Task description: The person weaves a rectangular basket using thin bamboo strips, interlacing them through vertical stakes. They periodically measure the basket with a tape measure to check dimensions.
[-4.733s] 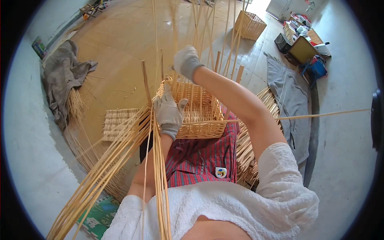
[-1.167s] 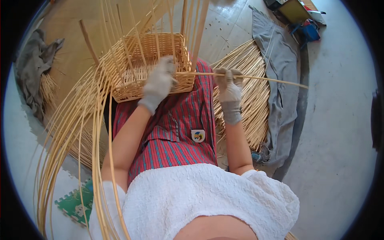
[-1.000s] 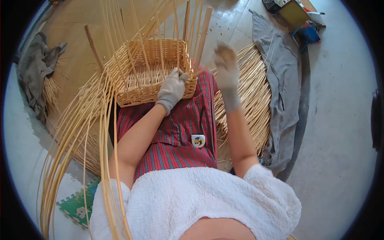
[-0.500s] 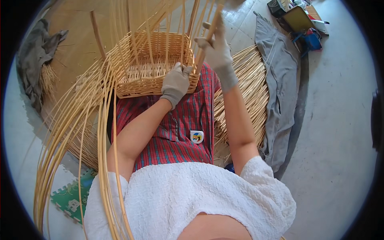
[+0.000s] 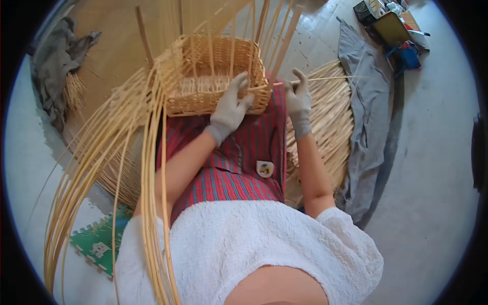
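Mid-weave, the left hand [image 5: 229,108] steadies the basket [image 5: 211,76] rim while the right hand [image 5: 299,99] pinches a cane [image 5: 325,79] beside it, likely tucked in next.

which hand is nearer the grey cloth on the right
Right. The right hand pinches a thin cane beside the basket's right corner, on the side toward the grey cloth. The left hand rests on the basket's near wall, farther from it.
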The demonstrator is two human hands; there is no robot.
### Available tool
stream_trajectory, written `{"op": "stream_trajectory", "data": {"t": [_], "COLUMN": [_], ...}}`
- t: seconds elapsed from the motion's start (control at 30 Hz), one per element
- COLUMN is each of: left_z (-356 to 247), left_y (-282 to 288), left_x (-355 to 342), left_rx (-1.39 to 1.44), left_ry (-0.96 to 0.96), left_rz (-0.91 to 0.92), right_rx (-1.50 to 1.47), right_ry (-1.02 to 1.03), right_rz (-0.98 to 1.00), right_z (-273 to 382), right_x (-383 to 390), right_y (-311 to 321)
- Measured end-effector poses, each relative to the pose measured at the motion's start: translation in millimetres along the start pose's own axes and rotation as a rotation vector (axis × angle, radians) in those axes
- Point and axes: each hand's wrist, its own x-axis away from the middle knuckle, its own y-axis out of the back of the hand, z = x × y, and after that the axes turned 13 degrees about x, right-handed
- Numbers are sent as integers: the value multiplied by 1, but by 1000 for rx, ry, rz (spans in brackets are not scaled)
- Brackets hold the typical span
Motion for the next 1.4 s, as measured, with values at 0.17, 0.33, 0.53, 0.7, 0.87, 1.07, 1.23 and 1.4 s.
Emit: {"op": "stream_trajectory", "data": {"t": [0.17, 0.33, 0.53, 0.7, 0.87, 1.07, 1.23, 1.4], "left_z": [-67, -102, -124, -128, -150, -62, -83, -69], "left_y": [148, 193, 179, 177, 182, 207, 177, 205], "left_x": [58, -11, -68, -81, -47, 70, 102, 114], "left_rx": [-219, 220, 642, 538, 634, 32, -317, -212], "left_ry": [180, 149, 230, 205, 171, -101, 145, 29], "left_rz": [179, -30, -18, 95, -142, -403, -410, -101], "right_rx": [382, 759, 896, 774, 484, 152, -309, -273], "right_ry": [536, 396, 246, 267, 507, 510, 647, 1553], "right_rz": [-209, 53, 77, -38, -213, 77, 844, 731], "right_z": [19, 47, 69, 60, 43, 43, 138, 218], "right_x": [29, 20, 26, 27, 53, 130, 160, 191], "right_y": [-8, -14, -27, -29, -37, -55, -71, -94]}}
